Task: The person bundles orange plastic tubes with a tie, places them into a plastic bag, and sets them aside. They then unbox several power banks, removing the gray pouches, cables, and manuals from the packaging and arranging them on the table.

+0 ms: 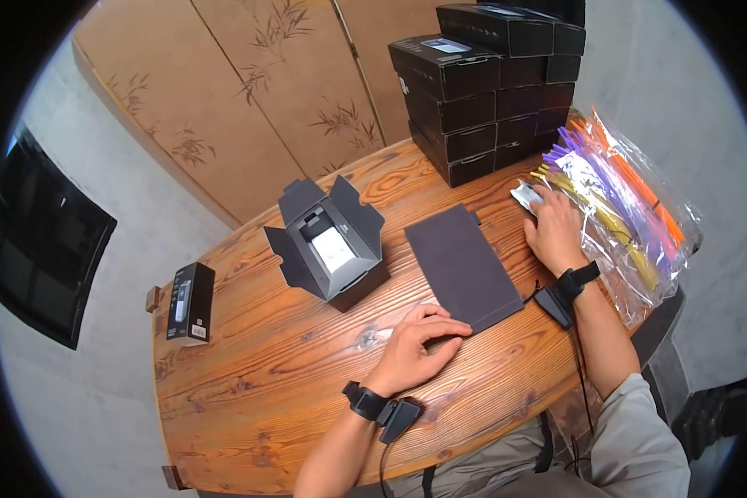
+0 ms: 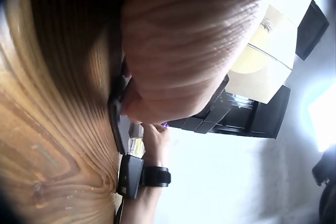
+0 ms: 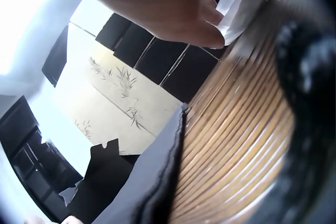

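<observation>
Head view shows left hand (image 1: 415, 353) relaxed on dark pouch (image 1: 463, 266), right hand (image 1: 556, 226) pinching silvery packet (image 1: 523, 197) that slack fingers could drop.

At left hand (image 1: 415, 349), matt cloth-like pouch (image 1: 463, 266); at right hand (image 1: 554, 228), crinkled shiny packet (image 1: 523, 197), glossy plastic bag (image 1: 627, 220) beside; beneath both, glossy wooden table (image 1: 266, 415)

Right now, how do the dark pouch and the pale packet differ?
Colour: the dark pouch is charcoal, the pale packet silvery white.
Size: the dark pouch is far larger; the pale packet is small.
Surface: the dark pouch looks flat and matte, the pale packet creased and shiny.
Hands: the left hand touches the dark pouch's near edge; the right hand holds the pale packet.
Shared: each has a hand on it.
</observation>
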### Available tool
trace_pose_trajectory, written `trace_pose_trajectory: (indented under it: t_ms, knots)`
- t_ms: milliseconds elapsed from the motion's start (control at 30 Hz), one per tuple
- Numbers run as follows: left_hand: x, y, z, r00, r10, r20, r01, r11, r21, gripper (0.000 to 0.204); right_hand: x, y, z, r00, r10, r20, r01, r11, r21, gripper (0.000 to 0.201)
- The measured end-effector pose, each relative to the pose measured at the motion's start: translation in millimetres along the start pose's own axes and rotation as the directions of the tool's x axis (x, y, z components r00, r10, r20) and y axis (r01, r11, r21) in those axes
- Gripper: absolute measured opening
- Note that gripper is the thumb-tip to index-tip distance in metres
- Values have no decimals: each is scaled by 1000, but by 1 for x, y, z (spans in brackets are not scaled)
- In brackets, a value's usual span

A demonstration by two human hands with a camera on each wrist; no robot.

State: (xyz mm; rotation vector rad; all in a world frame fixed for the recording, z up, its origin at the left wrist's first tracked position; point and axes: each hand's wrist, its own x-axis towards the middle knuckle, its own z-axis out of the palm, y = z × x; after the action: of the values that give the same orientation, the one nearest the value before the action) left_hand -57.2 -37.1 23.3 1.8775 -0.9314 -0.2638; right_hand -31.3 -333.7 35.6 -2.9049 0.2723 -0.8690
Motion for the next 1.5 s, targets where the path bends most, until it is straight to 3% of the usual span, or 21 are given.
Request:
trace_pose_trajectory:
  t_ms: [33,167,267,300,433,567,667,700,800,833,933,1067,1100,1200,1233,1367,1500]
  knots:
    - [0,0,0,1000,17,4,-17,1000,-3,21,0,-5,-4,1000,-3,-7,3,1000,-4,27]
    - [0,3,-2,1000,-3,-11,2,998,-70,20,2,-21,-8,987,-98,-129,135,936,325,27]
    - [1,7,-4,998,13,-63,-19,995,-95,17,2,-32,-17,974,-228,2,195,837,511,27]
    - [1,7,-3,996,22,-88,-29,996,-86,17,0,-32,-12,966,-233,112,114,772,625,28]
    - [-1,-1,2,974,19,-227,-66,978,-198,16,-10,-38,-7,885,-417,207,201,743,639,31]
    - [-8,-8,1,852,-79,-517,-61,967,-248,19,-11,-40,-5,818,-530,225,278,706,651,33]
    - [-3,-14,-8,606,174,-776,-187,980,74,24,-11,-37,-5,818,-536,209,283,691,665,32]
    - [-8,-12,-13,592,161,-790,-113,987,116,31,-11,-37,-5,818,-537,207,284,689,667,32]
    - [-5,-8,-25,432,159,-888,81,974,214,38,-12,-35,-2,819,-539,196,289,682,671,32]
    - [-6,-10,-33,485,145,-863,186,946,264,45,-12,-35,-1,821,-538,191,292,683,670,32]
    - [-6,-18,-37,533,124,-837,395,838,376,48,-13,-34,-2,810,-546,215,287,688,667,34]
    - [-12,-27,-46,658,112,-745,484,694,532,53,-12,-33,-5,809,-539,232,273,696,665,34]
    - [-11,-29,-48,622,202,-757,433,716,547,40,-13,-32,-3,813,-540,220,279,693,665,34]
    - [-20,-13,-56,679,141,-721,405,747,527,23,-13,-32,-1,819,-537,201,292,693,659,33]
    - [-17,-8,-53,635,215,-742,350,777,524,9,-13,-32,-1,820,-535,204,291,696,656,33]
    - [-31,21,-46,717,248,-651,300,734,610,6,-14,-32,-1,820,-530,215,276,696,663,33]
    - [-52,54,-41,868,166,-469,133,830,541,9,-13,-32,0,817,-536,214,280,693,665,33]
